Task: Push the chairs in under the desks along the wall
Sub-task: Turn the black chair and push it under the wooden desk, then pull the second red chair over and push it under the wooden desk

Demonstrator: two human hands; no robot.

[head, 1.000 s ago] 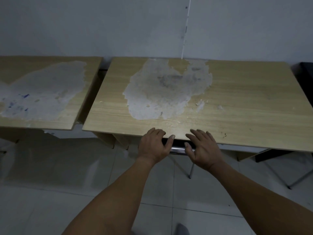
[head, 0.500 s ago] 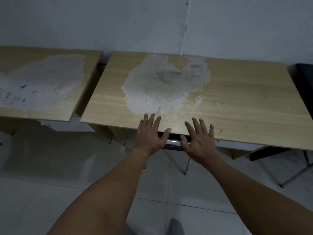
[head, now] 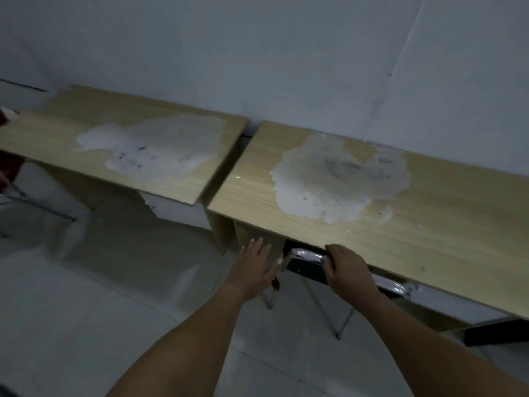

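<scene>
Two light wooden desks with worn grey patches stand against the wall: one on the left (head: 86, 133), one on the right (head: 446, 224). A black chair with a chrome frame (head: 307, 260) sits tucked under the right desk's front edge; only its backrest top and thin metal legs show. My right hand (head: 347, 270) is shut on the chrome top rail of the chair. Just left of the chair's corner, my left hand (head: 256, 266) is off the frame with fingers spread and holds nothing.
Pale tiled floor (head: 86, 310) stretches in front of the desks. At the far left edge, part of a red chair (head: 8, 167) with metal legs stands beside the left desk. A dark object (head: 498, 330) shows under the right desk's far end.
The view has swung left and tilted. My left hand has come off the chair's rail and moved left; my right hand has closed on the rail.
</scene>
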